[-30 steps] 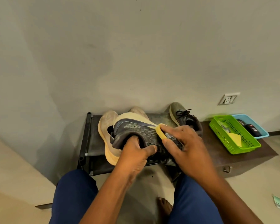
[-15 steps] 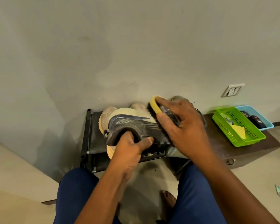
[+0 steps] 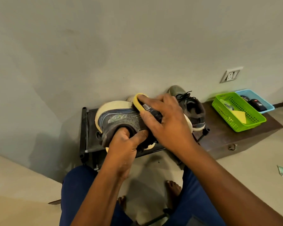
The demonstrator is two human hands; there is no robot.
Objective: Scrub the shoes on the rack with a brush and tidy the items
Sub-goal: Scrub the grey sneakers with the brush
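Observation:
A grey-blue sneaker with a thick cream sole is held on its side above the black shoe rack. My left hand grips it at the collar, fingers tucked inside the opening and thumb on the outside. My right hand holds a yellow-backed brush pressed against the sneaker's upper near the toe. A dark grey lace-up shoe stands on the rack behind my right hand. A pale shoe at the back is mostly hidden.
A green basket with a yellow cloth and a blue basket holding dark items sit on a brown board to the right. A wall socket is above them. My knees and bare feet are below the rack.
My right hand has slid the brush a little further along the sneaker toward the toe. My left hand keeps its grip on the collar. The view has shifted slightly.

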